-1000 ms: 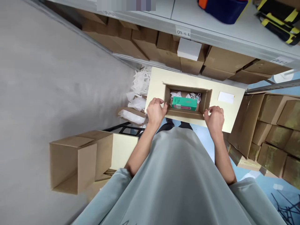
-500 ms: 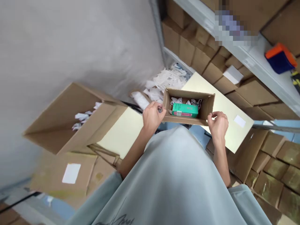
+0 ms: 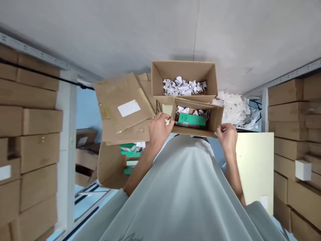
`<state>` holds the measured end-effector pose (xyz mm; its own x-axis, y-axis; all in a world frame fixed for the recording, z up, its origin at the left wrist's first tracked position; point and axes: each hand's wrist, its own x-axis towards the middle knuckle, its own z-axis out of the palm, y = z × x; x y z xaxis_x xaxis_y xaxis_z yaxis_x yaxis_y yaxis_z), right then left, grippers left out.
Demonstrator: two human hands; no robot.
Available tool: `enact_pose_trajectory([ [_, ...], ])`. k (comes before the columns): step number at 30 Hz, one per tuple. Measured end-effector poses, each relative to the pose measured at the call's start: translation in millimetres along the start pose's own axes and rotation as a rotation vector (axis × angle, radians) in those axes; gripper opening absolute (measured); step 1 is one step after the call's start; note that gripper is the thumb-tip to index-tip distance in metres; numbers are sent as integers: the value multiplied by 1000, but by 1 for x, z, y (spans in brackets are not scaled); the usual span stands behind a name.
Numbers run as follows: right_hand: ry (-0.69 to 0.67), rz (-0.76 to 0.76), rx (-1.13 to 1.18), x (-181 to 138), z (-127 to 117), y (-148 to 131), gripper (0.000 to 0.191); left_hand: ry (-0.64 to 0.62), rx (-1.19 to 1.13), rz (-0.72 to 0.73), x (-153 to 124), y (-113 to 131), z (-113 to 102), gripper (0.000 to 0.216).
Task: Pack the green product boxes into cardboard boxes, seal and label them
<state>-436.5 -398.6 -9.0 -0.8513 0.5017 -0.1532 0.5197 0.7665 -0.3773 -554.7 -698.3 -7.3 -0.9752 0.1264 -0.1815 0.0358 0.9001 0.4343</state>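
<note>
A small open cardboard box (image 3: pixel 213 120) hangs in front of my body, held at both ends. Inside it lies a green carton (image 3: pixel 192 120) with a pink strip, beside crumpled white paper (image 3: pixel 182 110). My left hand (image 3: pixel 160 129) pinches the box's left front corner between thumb and fingers. At the right front corner, my right hand (image 3: pixel 227 132) grips the wall with its fingertips. Just beyond stands a larger open cardboard box (image 3: pixel 184 70) with crumpled paper in its bottom. The undersides of the held box are hidden.
Flattened cardboard (image 3: pixel 125 100) with a white label lies at the left, above an open box (image 3: pixel 110 167) holding green cartons. White paper shreds (image 3: pixel 235 108) are heaped to the right, near a pale yellow board (image 3: pixel 255 167). Shelves of stacked boxes (image 3: pixel 40 134) flank both sides.
My view has swung left, bringing the larger paper-filled box from the left to straight ahead. The held box has turned along with me, still between both hands, with the green carton inside.
</note>
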Motion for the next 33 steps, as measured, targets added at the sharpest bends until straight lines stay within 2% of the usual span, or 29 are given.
enact_pose_trajectory([
  [3, -73, -104, -25, 19, 18, -28, 18, 60, -27, -69, -6, -34, -7, 11],
  [6, -123, -173, -43, 34, 32, -42, 17, 102, -42, -123, -9, -53, -3, 11],
  [9, -188, -204, -61, 46, 39, -47, 17, 66, -34, -184, -9, -62, 6, 11],
  [13, -309, -231, -95, 62, 37, -49, 18, -14, -52, -271, -4, -61, 14, 8],
  [14, -339, -239, -96, 67, 35, -49, 19, -5, -66, -287, 0, -58, 15, 12],
  [16, -375, -262, -79, 82, 28, -50, 23, 40, -109, -281, 12, -52, 15, 43],
  [19, -322, -312, -47, 116, 16, -55, 31, 69, -169, -169, 42, -40, 14, 86],
  [21, -254, -356, -55, 147, 11, -62, 30, 24, -178, -84, 65, -34, 16, 92],
  [23, -244, -404, -100, 183, 14, -72, 27, -38, -178, -40, 84, -33, 21, 89],
  [26, -376, -472, -262, 239, 41, -94, 25, -79, -179, -36, 98, -38, 31, 82],
  [29, -581, -514, -507, 285, 92, -123, 34, -56, -176, -48, 101, -46, 38, 71],
  [33, -893, -455, -798, 317, 158, -145, 43, -38, -192, -50, 101, -53, 41, 62],
])
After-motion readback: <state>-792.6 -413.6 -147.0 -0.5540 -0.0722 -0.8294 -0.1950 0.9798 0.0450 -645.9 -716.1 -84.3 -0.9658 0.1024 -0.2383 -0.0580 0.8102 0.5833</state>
